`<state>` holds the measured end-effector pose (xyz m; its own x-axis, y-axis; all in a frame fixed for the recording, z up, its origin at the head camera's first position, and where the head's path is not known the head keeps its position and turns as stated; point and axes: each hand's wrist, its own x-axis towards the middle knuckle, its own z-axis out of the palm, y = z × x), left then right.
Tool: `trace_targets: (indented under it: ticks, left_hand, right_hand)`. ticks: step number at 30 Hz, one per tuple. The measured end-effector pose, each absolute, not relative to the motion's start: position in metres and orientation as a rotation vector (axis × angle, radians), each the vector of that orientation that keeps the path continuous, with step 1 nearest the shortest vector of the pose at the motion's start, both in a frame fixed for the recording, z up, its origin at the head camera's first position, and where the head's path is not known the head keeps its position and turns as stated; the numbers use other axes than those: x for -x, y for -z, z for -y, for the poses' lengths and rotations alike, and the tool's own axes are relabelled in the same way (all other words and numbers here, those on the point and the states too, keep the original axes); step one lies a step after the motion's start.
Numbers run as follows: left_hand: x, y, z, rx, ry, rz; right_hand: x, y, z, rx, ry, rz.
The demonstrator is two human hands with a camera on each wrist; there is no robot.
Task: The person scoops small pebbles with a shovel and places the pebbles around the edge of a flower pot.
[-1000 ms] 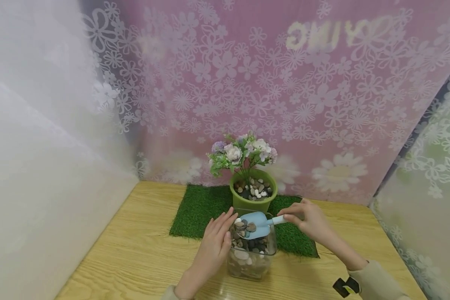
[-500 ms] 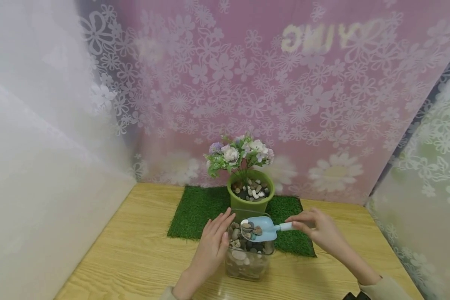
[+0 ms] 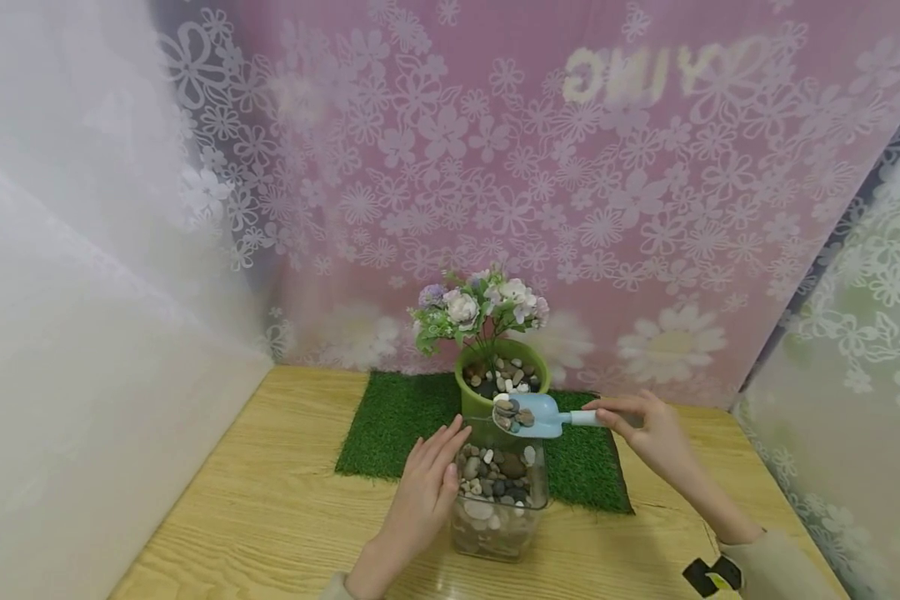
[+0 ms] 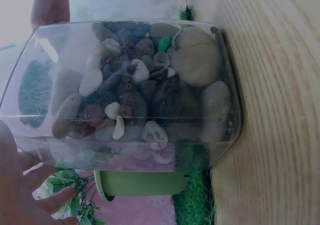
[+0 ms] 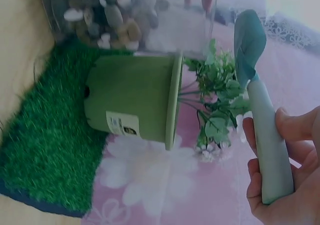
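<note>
My right hand (image 3: 656, 437) grips the white handle of a small light-blue trowel (image 3: 546, 414), its blade bearing several pebbles (image 3: 512, 413). In the head view the blade overlaps the front of the green flowerpot (image 3: 474, 403), above the far rim of a clear square container (image 3: 495, 533). The right wrist view shows fingers and thumb wrapped round the trowel handle (image 5: 270, 145). My left hand (image 3: 426, 479) rests straight-fingered at the container's left side. Through its clear wall the left wrist view shows stones (image 4: 195, 57) of mixed sizes and colours.
White and purple flowers (image 3: 465, 308) stand in the pot, which holds pebbles too. It stands on a green artificial grass mat (image 3: 401, 425) on a wooden table (image 3: 270, 500). A pink floral curtain (image 3: 420, 192) hangs behind, with pale sheets at both sides.
The right hand has lifted the pebble-loaded trowel from over the container, up and slightly right, towards the flowerpot. My left hand stays beside the container.
</note>
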<state>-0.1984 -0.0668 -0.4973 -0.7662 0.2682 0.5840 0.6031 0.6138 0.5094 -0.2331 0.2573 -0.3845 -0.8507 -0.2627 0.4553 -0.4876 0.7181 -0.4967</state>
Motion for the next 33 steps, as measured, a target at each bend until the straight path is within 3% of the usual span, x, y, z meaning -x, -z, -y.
trace_targets:
  ticks: [20, 33]
  left_hand:
    - [0.2, 0.499, 0.066, 0.694, 0.975, 2.384]
    - [0.199, 0.499, 0.067, 0.685, 1.001, 2.398]
  right_hand:
    - [0.29, 0.372, -0.269, -0.435, -0.758, 2.643]
    - [0.318, 0.364, -0.256, -0.596, -0.403, 2.74]
